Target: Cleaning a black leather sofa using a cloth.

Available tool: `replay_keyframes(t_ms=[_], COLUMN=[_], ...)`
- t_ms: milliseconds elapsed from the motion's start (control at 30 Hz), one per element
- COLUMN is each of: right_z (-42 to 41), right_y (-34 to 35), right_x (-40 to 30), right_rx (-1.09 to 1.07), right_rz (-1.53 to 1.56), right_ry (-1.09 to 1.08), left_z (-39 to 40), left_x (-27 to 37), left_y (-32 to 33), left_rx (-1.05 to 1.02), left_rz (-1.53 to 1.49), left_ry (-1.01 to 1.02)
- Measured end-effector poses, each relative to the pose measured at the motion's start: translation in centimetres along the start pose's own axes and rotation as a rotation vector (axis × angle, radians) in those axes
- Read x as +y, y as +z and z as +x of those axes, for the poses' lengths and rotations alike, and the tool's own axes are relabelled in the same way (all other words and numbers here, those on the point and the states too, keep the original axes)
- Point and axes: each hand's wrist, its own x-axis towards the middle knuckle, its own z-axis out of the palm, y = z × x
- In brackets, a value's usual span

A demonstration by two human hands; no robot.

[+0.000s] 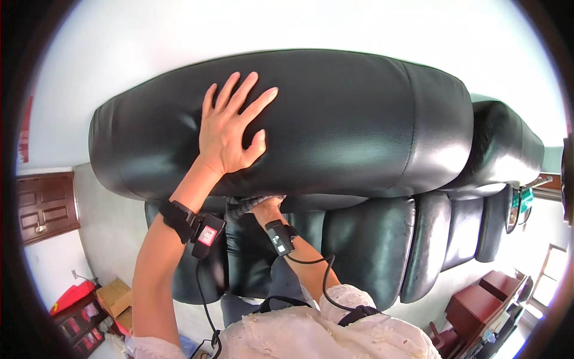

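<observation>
My left hand lies with spread fingers on the black leather back cushion of a sofa, with nothing held in it. Lower, my right hand reaches under the cushion's lower edge, its fingers mostly hidden. A dark grey patterned cloth is bunched at my right hand and partly tucked beneath the cushion; how the fingers grip it is hidden. Black seat cushions extend below. Each wrist bears a strapped black device with a cable.
Another black back cushion adjoins at the right. A reddish wooden desk stands at lower right. Cardboard boxes and a shelf unit stand at lower left, below a brown door. A white wall rises behind the sofa.
</observation>
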Motion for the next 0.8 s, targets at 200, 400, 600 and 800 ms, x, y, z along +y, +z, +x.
replay_keyframes(t_ms=[200, 400, 600, 800], right_z=[1.3, 1.2, 0.4, -0.8], right_y=[-1.7, -4.4, -6.1, -7.0], right_x=[-0.3, -2.4, -0.6, 2.1], right_rx=[-0.048, -0.094, -0.123, -0.114], right_rz=[-0.131, -0.308, -0.441, -0.639], right_ry=[-0.036, -0.117, -0.110, -0.096], left_z=[-3.3, -22.1, -52.3, -61.8], left_x=[1.2, 2.2, 0.0, -2.5], left_y=[-0.9, -5.8, -10.3, -10.4], left_rx=[-0.021, -0.279, -1.068, -0.907], left_rz=[0.026, 0.019, 0.139, -0.029], left_ry=[-0.192, -0.227, -1.471, -1.635])
